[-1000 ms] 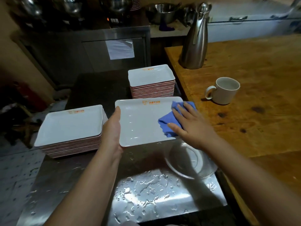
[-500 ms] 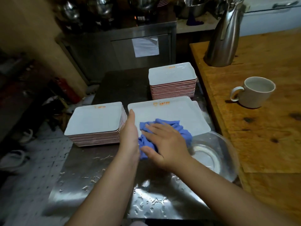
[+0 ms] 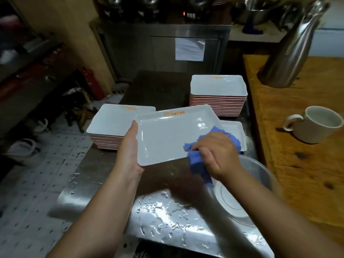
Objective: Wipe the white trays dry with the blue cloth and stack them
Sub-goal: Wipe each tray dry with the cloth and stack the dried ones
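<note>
My left hand [image 3: 130, 146] clasps the raised white tray's [image 3: 167, 135] left edge, while my right hand's [image 3: 217, 153] curled fingers [image 3: 204, 151] bunch the blue cloth [image 3: 197, 164] on its corner.

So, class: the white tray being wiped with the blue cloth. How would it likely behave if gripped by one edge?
The tray probably stays stiff: the left hand holds it by one edge without visible sag. It may be slippery, given its glossy surface and the droplets on the steel counter. It seems light, lifted one-handed while the right hand wipes with the blue cloth.
</note>
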